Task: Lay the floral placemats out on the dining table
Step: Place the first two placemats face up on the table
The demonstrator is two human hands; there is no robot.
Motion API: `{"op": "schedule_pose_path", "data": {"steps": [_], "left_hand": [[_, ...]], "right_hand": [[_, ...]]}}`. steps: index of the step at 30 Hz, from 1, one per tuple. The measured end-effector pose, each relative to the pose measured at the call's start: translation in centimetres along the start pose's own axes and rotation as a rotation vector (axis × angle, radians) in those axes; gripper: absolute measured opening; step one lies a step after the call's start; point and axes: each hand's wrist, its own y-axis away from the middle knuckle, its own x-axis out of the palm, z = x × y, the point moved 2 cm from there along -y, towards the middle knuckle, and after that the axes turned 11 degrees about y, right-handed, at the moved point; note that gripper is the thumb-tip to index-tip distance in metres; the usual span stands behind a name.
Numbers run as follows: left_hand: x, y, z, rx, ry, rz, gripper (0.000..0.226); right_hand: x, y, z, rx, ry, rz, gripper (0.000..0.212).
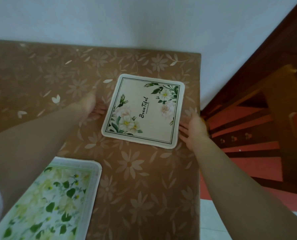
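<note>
A cream placemat (144, 110) with white flowers and the script "Beautiful" lies flat near the far right corner of the dining table (140, 179), turned a little askew. My left hand (92, 108) rests on the cloth at the mat's left edge, fingers spread and touching the rim. At the mat's right edge is my right hand (192, 129), fingers apart on the cloth. Neither hand grips the mat. A second placemat (52, 200), green and yellow floral, lies flat at the near left under my left forearm.
The table wears a brown cloth with a pale flower pattern and stands against a white wall (127, 19). Past its right edge a dark wooden chair (265, 108) stands on a red striped rug (244, 153). White floor tiles (213, 220) show near right.
</note>
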Motion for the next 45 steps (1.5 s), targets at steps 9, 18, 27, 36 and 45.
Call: {"op": "schedule_pose_path", "data": {"steps": [9,18,27,36,45], "left_hand": [[1.2,2.4,3.5,-0.054,0.015,0.093,0.085],[1.7,4.3,6.2,-0.115,0.023,0.068,0.086],[2.9,5.7,7.1,-0.032,0.146,0.018,0.069],[2.1,6.9,7.7,0.002,0.29,0.077,0.072],[2.2,7.5,6.6,-0.008,0.455,0.027,0.078]], "right_hand": [[-1.2,0.7,-0.6,0.001,0.079,0.029,0.042],[-2.7,1.8,-2.2,0.067,0.156,0.067,0.054],[-3.6,1.6,-2.2,0.066,0.179,0.152,0.049],[-4.0,2.6,-2.2,0.046,0.149,0.183,0.047],[-4.0,2.0,-2.2,0.019,0.189,0.214,0.045]]}}
